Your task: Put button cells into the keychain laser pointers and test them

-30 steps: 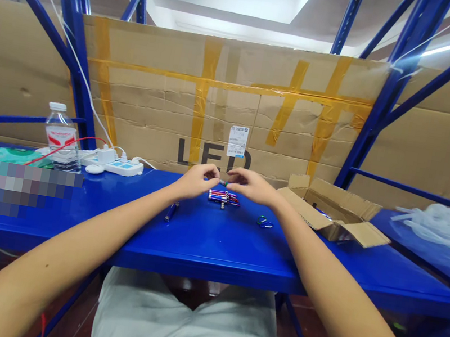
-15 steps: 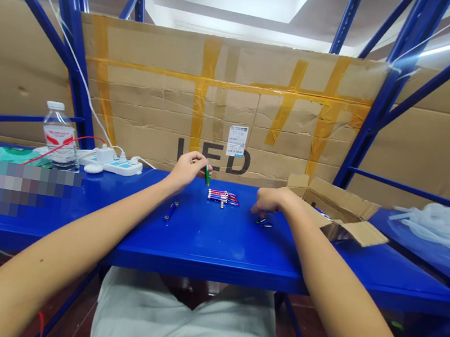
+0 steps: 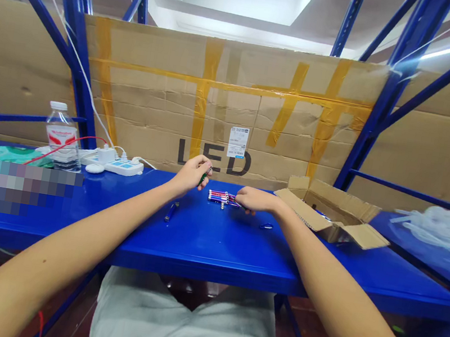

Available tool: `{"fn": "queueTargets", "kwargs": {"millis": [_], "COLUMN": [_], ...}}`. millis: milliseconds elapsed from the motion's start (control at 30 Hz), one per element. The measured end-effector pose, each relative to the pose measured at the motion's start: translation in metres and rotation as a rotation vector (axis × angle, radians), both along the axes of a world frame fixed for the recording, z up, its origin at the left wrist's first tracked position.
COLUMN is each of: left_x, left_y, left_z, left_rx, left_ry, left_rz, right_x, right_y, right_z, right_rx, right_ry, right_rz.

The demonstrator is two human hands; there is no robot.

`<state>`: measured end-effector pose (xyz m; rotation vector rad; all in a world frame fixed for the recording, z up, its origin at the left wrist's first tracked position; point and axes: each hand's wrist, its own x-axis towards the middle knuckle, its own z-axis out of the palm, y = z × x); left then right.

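My left hand (image 3: 195, 172) is closed around a slim green metal tube (image 3: 203, 178), mostly hidden by the fingers. To its right, several shiny metal tubes (image 3: 219, 196) in red, purple and blue lie side by side on the blue table (image 3: 201, 239). My right hand (image 3: 255, 199) pinches a small dark clip (image 3: 243, 207) at the right end of this row; its shape is partly covered. A blue oval clip, like a carabiner (image 3: 266, 226), lies below and right of that hand. Nearer my left forearm rests a separate blue tube with a silver end (image 3: 171, 211).
An open cardboard box (image 3: 331, 213) stands to the right with small items inside. On the left are a water bottle (image 3: 63, 137), a white power strip (image 3: 123, 166), a teal packet (image 3: 13, 156) and red cables. Cardboard sheeting (image 3: 153, 106) closes off the back.
My right hand has lifted a dark clip off the table and moved left to the tube row, leaving one clip behind. The green tube has turned and is now more hidden in my left hand.
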<state>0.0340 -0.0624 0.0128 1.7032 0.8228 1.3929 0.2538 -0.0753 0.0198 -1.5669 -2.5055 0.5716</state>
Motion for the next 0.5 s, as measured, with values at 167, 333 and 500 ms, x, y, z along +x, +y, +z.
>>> {"fn": "queueTargets", "kwargs": {"millis": [167,333,500], "left_x": [0.003,0.006,0.005], "left_y": [-0.006,-0.013,-0.011], "left_z": [-0.006,-0.013,-0.012], "left_rx": [0.239,0.506,0.55], "left_ry": [0.308,0.576,0.622], "left_rz": [0.009,-0.011,0.04], "right_x": [-0.005,-0.013,-0.014], "right_y": [-0.003,-0.005,-0.004], "right_z": [-0.001,-0.007,-0.008], "right_rx": [-0.244,-0.431,-0.545], "right_ry": [0.599,0.816,0.907], "right_rz": [0.083,0.182,0.257]}}
